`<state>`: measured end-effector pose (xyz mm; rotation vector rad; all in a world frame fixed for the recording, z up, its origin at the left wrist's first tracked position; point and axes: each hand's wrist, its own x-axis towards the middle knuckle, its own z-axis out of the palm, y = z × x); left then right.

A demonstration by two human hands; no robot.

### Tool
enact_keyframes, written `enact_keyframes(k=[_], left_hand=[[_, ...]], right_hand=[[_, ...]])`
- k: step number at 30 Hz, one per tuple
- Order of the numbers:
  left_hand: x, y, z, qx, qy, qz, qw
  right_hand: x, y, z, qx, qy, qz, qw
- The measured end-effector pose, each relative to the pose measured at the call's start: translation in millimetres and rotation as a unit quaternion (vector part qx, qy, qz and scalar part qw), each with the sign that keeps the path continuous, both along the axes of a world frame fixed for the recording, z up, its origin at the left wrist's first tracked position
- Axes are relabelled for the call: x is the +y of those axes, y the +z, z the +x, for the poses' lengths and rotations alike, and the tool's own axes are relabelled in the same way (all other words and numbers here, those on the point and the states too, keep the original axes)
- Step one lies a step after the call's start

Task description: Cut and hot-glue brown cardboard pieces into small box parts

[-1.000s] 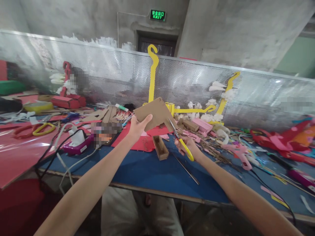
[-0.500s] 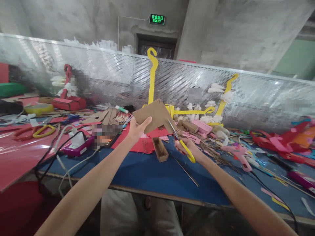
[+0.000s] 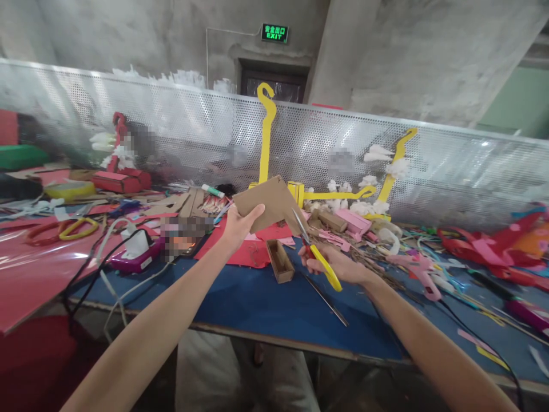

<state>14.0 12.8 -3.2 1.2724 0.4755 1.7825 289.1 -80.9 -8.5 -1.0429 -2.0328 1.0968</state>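
Note:
A piece of brown cardboard (image 3: 268, 201) is held up over the table, pinched at its left side by my left hand (image 3: 242, 223), thumb on the near face. My right hand (image 3: 328, 263) is closed on yellow-handled scissors (image 3: 325, 266), whose blades point up and left against the cardboard's right arm. Below the cardboard, a small open cardboard box (image 3: 280, 262) sits on the blue table. A thin metal rod (image 3: 326, 300) lies just right of the box. Behind the cardboard stands a yellow paper hook shape (image 3: 266, 137).
Red paper (image 3: 240, 252) lies under and left of the cardboard. A purple power strip (image 3: 136, 254) with cables is at left, a pink glue gun (image 3: 416, 272) at right. Paper and cardboard scraps crowd the back, before a perforated metal screen (image 3: 206, 137). The blue table (image 3: 249, 312) ends near me.
Very little differs. The scissors' yellow handles and the fingers of my right hand have shifted slightly, while my left hand keeps the cardboard in about the same place.

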Motion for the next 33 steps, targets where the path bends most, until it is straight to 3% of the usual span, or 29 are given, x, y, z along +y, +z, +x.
enact_keyframes(k=[10,21,33], left_hand=[[3,0.8,-5,0.003,-0.014,-0.014,1.0],[6,0.4,-3,-0.017,-0.005,-0.025,1.0],[6,-2.8,-1,-0.024,0.023,-0.041,0.999]], right_hand=[[12,-21.6,-2,0.063,-0.034,-0.052,0.996],[14,-28.1,-9,0.076,-0.054,-0.035,0.995],[10,-13.1,7,0.002,-0.06,-0.016,0.998]])
